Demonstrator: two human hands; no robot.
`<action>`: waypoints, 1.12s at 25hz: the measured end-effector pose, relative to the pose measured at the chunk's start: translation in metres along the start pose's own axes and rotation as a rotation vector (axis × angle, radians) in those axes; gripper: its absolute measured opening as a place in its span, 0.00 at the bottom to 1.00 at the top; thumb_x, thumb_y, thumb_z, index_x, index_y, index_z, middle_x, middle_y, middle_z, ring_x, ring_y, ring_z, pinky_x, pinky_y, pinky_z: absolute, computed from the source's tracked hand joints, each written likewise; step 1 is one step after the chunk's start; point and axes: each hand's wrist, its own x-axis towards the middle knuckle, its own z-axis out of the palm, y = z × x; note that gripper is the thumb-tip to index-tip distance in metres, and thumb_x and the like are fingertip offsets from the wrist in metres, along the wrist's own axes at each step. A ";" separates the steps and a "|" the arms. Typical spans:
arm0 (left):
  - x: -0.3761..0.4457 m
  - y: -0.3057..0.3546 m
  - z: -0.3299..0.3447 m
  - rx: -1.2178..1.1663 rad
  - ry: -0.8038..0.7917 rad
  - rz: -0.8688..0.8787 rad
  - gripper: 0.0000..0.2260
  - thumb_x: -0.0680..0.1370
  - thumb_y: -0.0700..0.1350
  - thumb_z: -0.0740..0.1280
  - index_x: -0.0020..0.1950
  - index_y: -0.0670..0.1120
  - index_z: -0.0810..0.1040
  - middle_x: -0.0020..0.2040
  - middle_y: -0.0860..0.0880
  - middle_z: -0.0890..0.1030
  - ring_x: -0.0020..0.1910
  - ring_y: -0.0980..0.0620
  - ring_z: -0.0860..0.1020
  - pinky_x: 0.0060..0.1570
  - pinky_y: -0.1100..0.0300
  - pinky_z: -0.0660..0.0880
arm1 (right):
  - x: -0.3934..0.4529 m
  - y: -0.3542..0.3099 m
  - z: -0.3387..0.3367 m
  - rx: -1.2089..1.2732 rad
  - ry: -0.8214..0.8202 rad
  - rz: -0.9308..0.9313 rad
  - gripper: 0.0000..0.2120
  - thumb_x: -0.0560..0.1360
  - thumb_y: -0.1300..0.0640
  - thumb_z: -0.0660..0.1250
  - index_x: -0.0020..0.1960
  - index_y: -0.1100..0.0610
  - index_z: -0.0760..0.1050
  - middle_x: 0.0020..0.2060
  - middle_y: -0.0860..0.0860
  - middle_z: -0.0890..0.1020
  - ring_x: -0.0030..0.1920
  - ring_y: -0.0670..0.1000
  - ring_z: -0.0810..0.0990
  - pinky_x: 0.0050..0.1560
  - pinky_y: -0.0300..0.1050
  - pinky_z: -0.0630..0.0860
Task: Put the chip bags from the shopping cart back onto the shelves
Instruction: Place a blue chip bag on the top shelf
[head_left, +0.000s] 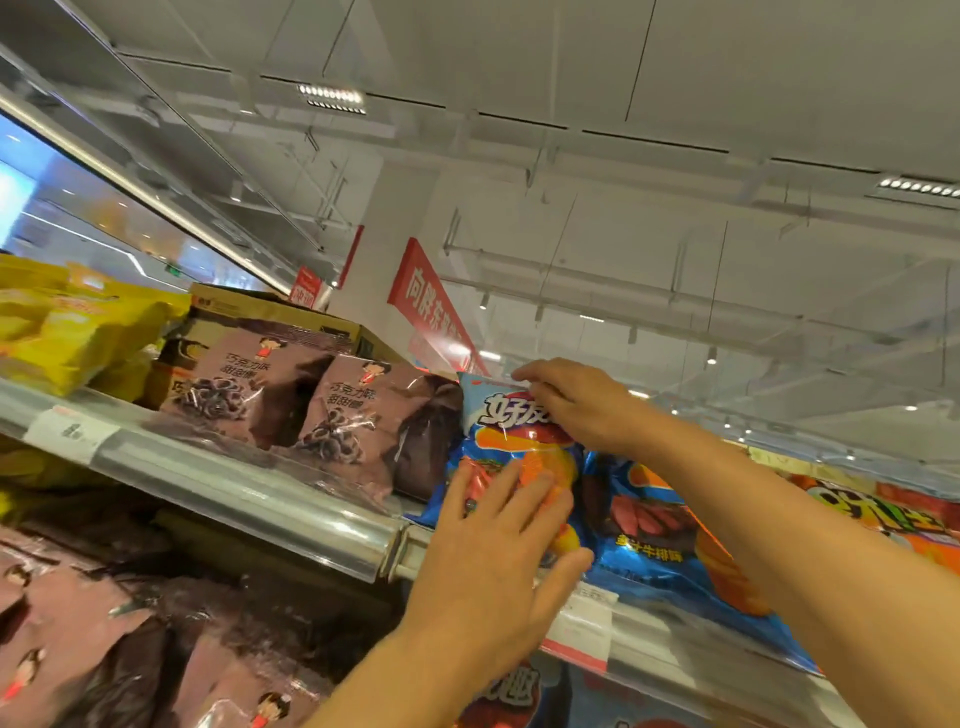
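Glossy blue chip bag (511, 441) under both hands, printed with orange chips, red meat strips and white lettering edged in red. Second blue foil bag (670, 540) below the right hand (576, 402), same orange and red print, yellow characters. Left of the left hand (498, 556): dusty mauve-brown snack bags (343, 415) with dark chocolate rings and a small cartoon child in red. Farther left, bright yellow plastic packets (67, 332). Above the right hand, red hanging banner (423, 296) with white characters.
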 end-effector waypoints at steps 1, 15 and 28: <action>-0.002 -0.003 0.000 0.016 -0.011 0.029 0.28 0.82 0.65 0.47 0.73 0.57 0.74 0.77 0.58 0.69 0.80 0.52 0.58 0.78 0.38 0.50 | 0.013 0.000 0.004 0.028 -0.012 0.043 0.18 0.87 0.55 0.53 0.75 0.54 0.70 0.73 0.56 0.73 0.72 0.57 0.71 0.70 0.50 0.67; -0.008 -0.007 0.000 -0.085 0.109 0.084 0.19 0.81 0.65 0.56 0.53 0.58 0.82 0.58 0.62 0.82 0.66 0.58 0.76 0.59 0.54 0.73 | 0.038 0.042 0.035 -0.125 0.042 0.410 0.15 0.84 0.45 0.57 0.63 0.51 0.75 0.65 0.56 0.80 0.65 0.60 0.76 0.64 0.56 0.69; 0.049 -0.028 -0.030 -0.265 -0.377 -0.443 0.47 0.74 0.68 0.66 0.82 0.56 0.40 0.77 0.45 0.61 0.75 0.41 0.62 0.70 0.44 0.66 | 0.041 0.026 0.034 0.096 -0.205 0.256 0.34 0.82 0.32 0.42 0.81 0.49 0.58 0.80 0.54 0.64 0.76 0.58 0.66 0.75 0.55 0.59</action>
